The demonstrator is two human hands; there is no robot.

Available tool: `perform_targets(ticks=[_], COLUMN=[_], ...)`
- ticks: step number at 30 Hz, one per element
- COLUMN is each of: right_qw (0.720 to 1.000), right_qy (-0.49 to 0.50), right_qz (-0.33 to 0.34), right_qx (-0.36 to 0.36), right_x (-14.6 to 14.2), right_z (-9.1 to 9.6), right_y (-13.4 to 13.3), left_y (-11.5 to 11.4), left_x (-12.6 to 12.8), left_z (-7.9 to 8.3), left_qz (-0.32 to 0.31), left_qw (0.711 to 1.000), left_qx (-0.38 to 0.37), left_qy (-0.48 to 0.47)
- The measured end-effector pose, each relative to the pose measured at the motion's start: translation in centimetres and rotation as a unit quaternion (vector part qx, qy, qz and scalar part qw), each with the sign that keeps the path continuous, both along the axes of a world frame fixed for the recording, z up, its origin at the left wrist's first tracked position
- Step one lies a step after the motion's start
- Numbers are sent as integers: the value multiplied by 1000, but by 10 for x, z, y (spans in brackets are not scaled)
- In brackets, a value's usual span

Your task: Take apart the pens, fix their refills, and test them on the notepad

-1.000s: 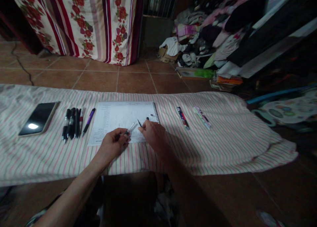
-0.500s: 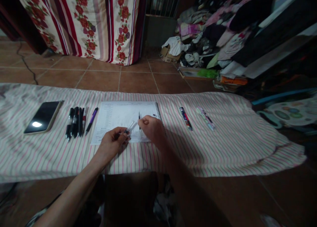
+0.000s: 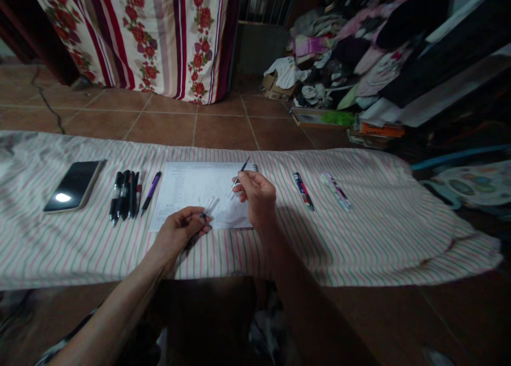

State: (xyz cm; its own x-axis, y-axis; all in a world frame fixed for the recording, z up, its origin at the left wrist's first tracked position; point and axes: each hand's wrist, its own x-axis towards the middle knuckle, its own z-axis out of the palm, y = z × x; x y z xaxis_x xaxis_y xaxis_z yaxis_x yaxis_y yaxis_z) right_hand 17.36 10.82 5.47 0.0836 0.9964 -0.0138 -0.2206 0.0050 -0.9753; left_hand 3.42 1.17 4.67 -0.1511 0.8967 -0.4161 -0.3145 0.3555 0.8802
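My left hand point(image 3: 178, 233) is closed on a clear pen barrel point(image 3: 207, 208) that points up and right over the lower edge of a spiral notebook point(image 3: 191, 188). My right hand point(image 3: 257, 196) pinches a thin dark pen refill point(image 3: 240, 174), raised above the notebook's right side and tilted up to the right. The notebook lies open on a pink-striped cloth point(image 3: 359, 233) spread over the tiled floor.
A dark phone point(image 3: 74, 185) lies at the left of the cloth. Several black pens point(image 3: 124, 194) and a purple pen point(image 3: 150, 186) lie beside the notebook. Right of the notebook lie a dark patterned pen point(image 3: 303, 191) and a pale patterned pen point(image 3: 336, 191). A floral curtain point(image 3: 159, 36) hangs behind; clothes point(image 3: 339, 52) are piled at the back right.
My right hand has lifted off the notebook with the thin refill, turning it from low over the page to tilted up and right. My left hand keeps hold of the clear barrel.
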Motion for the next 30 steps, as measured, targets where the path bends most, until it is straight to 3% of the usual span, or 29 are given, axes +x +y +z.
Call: perform_targets(ticks=[30], right_qw=[1000], right_qy=[-7], right_qz=[30], right_qx=[-1], right_x=[-5], right_z=[4], right_y=[-7], left_y=[0], left_x=[8], left_z=[2], left_qz=[1], left_qw=[1000], left_qx=[-3], left_qy=[-15])
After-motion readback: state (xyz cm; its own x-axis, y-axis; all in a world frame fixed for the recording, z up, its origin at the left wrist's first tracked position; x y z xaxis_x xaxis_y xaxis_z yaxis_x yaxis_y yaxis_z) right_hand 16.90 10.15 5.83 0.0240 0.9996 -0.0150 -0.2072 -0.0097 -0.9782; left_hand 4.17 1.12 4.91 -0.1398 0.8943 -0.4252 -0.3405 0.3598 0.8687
